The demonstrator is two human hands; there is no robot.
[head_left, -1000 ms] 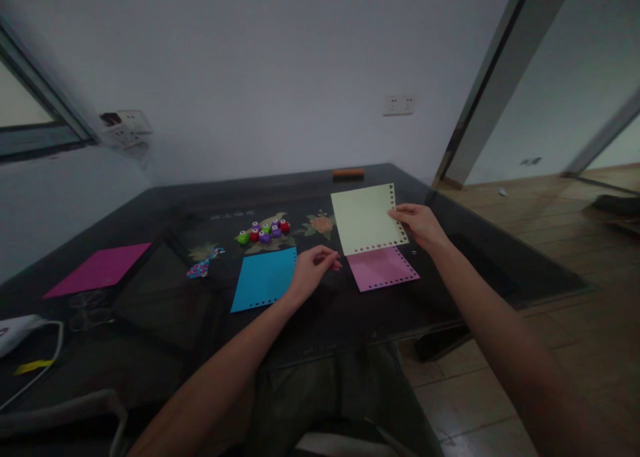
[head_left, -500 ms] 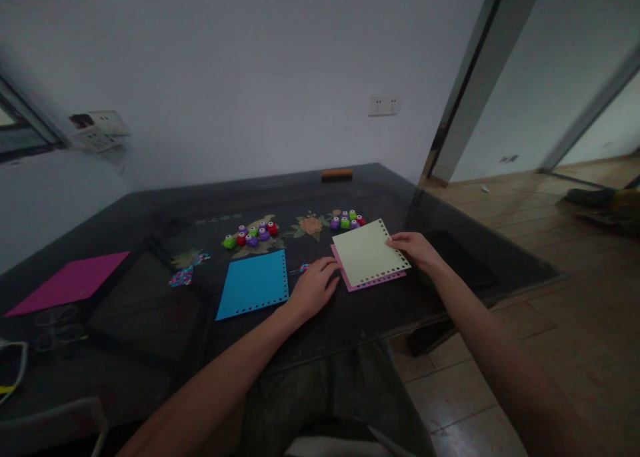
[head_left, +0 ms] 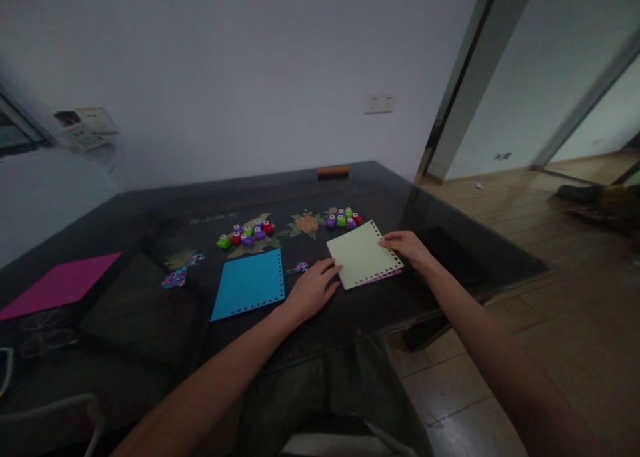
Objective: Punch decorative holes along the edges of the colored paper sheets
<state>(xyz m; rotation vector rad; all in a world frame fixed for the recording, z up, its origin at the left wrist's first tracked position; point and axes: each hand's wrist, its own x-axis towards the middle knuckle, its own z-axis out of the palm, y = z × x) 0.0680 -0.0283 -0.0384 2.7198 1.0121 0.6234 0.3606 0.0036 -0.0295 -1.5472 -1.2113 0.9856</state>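
Observation:
A pale yellow sheet [head_left: 361,255] with punched holes along two edges lies on top of a pink sheet [head_left: 386,275], of which only a thin strip shows. My right hand [head_left: 409,247] pinches the yellow sheet's right edge. My left hand [head_left: 313,289] rests flat on the dark table [head_left: 150,310], its fingertips touching the yellow sheet's left corner. A blue punched sheet [head_left: 249,283] lies just left of my left hand.
Two clusters of small coloured paper punches [head_left: 245,234] [head_left: 343,218] sit behind the sheets. A magenta sheet [head_left: 57,285] lies at far left, paper bits [head_left: 175,278] near it. An orange block [head_left: 333,171] sits at the far edge. Wooden floor lies to the right.
My right hand lowered the yellow sheet from the air onto the pink sheet and squared it up. My left hand opened and moved onto the table, to the sheet's left corner.

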